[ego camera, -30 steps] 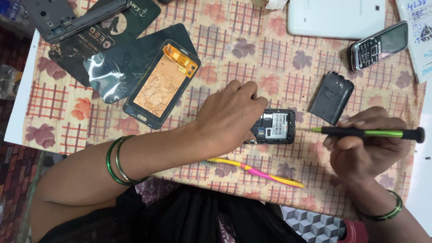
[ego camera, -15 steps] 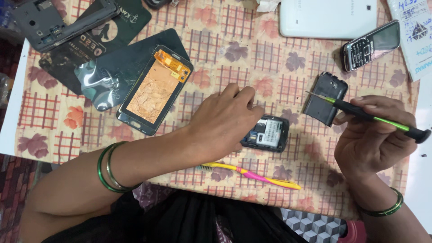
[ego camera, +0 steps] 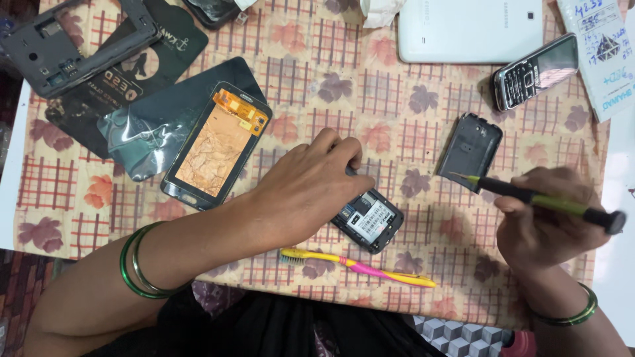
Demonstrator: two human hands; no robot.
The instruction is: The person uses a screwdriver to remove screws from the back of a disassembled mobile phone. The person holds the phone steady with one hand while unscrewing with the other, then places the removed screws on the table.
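Opened phone (ego camera: pixel 368 220): small dark handset, back cover off, inner label and compartment exposed; lies tilted on the patterned tablecloth (ego camera: pixel 410 125), near the front edge, just above the toothbrush.
Left hand (ego camera: pixel 305 192): palm down over the upper-left part of the opened phone, fingers curled onto its top end, pinning it to the cloth. Grip state: closed on the phone body.
Right hand (ego camera: pixel 546 221): raised at the right of the cloth, fingers wrapped tightly round the screwdriver handle.
Screwdriver (ego camera: pixel 539 199): black and green shaft, metal tip pointing left; tip sits over the lower corner of the back cover, well apart from the opened phone. Contact between tip and cover cannot be told.
Back cover (ego camera: pixel 471 151): dark plastic shell, inner side up, to the upper right of the opened phone.
Toothbrush (ego camera: pixel 357 266): yellow and pink, flat on the cloth, bristles to the left.
Screen assembly (ego camera: pixel 217 145): larger panel, copper-coloured back facing up, left of the left hand, resting partly on dark packaging.
Keypad phone (ego camera: pixel 536 70): upper right, intact.
White tablet (ego camera: pixel 477 28): top edge, face down.
Grey frame (ego camera: pixel 73 45): upper left corner.
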